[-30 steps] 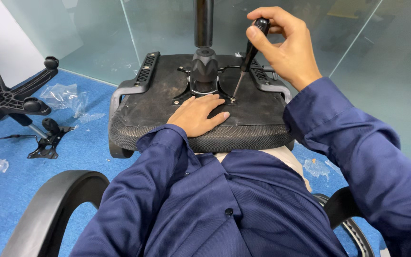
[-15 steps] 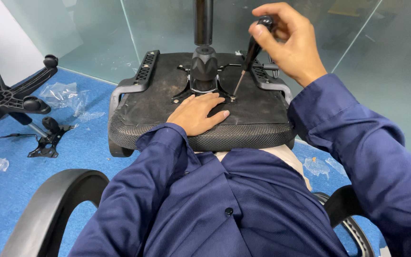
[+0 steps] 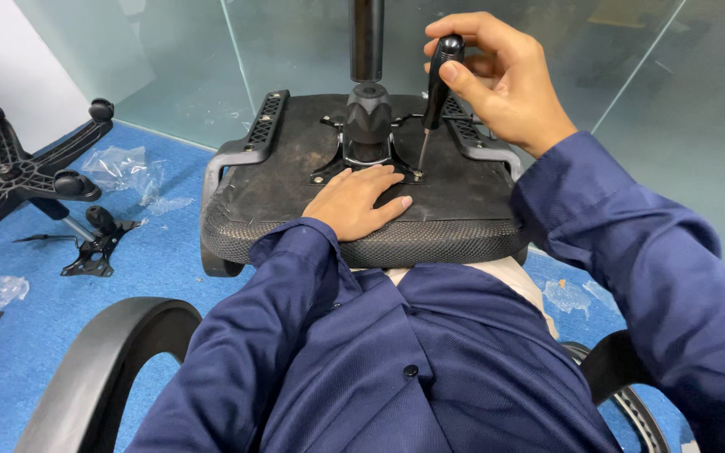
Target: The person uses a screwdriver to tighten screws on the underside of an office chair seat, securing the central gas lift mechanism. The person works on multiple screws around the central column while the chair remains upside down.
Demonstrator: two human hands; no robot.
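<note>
An upturned chair seat (image 3: 295, 180) lies across the person's lap, its black underside facing up. The left hand (image 3: 356, 201) rests flat on it, just below the metal mounting plate (image 3: 368, 159) and the upright gas cylinder (image 3: 367, 42). The right hand (image 3: 497, 75) grips a black-handled screwdriver (image 3: 434, 84), tip set on a screw at the plate's right corner. A star-shaped wheel base (image 3: 18, 176) and plastic wrappers (image 3: 123, 168) lie on the blue floor (image 3: 44, 302).

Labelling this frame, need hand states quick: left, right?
Left hand: open, flat on the upturned chair seat, holding nothing.
Right hand: closed on the screwdriver, tip at the seat plate.
</note>
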